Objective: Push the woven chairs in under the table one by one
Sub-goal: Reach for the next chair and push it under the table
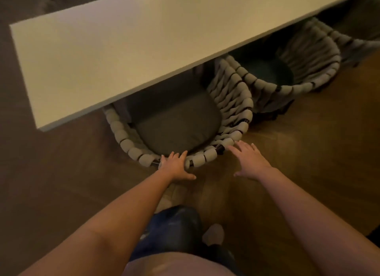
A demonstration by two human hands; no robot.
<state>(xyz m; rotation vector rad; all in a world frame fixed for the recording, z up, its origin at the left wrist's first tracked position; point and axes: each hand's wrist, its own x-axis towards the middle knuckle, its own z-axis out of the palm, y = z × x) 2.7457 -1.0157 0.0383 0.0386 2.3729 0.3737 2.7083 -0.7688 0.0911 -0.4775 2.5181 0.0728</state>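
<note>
A long pale table (115, 56) runs across the top of the view. A woven chair (232, 111) with thick grey rope rim and a dark seat cushion sits partly under the table's near edge. My left hand (176, 165) rests on the chair's back rim with straight fingers. My right hand (249, 159) is spread flat, its fingertips at the rim's right end. A second woven chair (296, 78) stands to the right, also partly under the table.
Wooden floor (298, 152) spreads to the right and below. A darker rug or floor area (51, 173) lies on the left. My knee in blue jeans (174, 228) and a light shoe (213, 233) show below my hands.
</note>
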